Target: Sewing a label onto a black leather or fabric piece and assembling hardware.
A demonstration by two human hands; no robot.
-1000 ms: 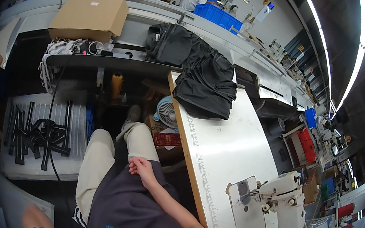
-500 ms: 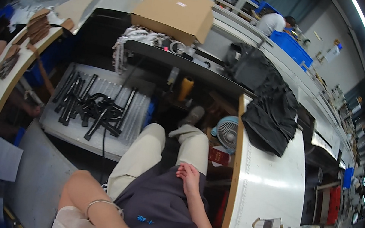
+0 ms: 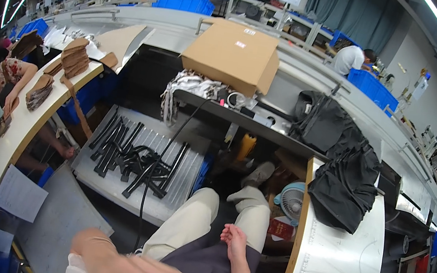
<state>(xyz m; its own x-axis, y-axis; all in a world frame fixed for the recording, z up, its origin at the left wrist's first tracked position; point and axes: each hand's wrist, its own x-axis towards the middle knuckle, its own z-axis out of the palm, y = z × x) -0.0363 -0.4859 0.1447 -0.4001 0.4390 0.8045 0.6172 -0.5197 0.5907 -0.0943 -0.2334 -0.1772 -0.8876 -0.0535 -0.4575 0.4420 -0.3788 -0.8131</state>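
My right hand [image 3: 234,240] rests on a dark grey cloth [image 3: 206,266] that lies over my lap, fingers spread and pointing away from me, gripping nothing. Beige trousers [image 3: 189,227] show beyond the cloth. Across the bottom edge lies my left forearm [image 3: 122,268], heavily blurred; the left hand itself cannot be made out. A white worktable [image 3: 340,265] stands just right of my right hand, with a heap of black garments [image 3: 346,182] at its far end.
A small fan [image 3: 292,200] sits under the table by my feet. Black metal bars [image 3: 137,161] lie on a white tray at the left. A cardboard box [image 3: 233,55] stands on the shelf ahead. A seated person [image 3: 6,79] works at the left bench.
The view has swung left, so the sewing machine is gone from sight and the left bench has appeared. My left forearm came in at the bottom. My right hand stays on the cloth.
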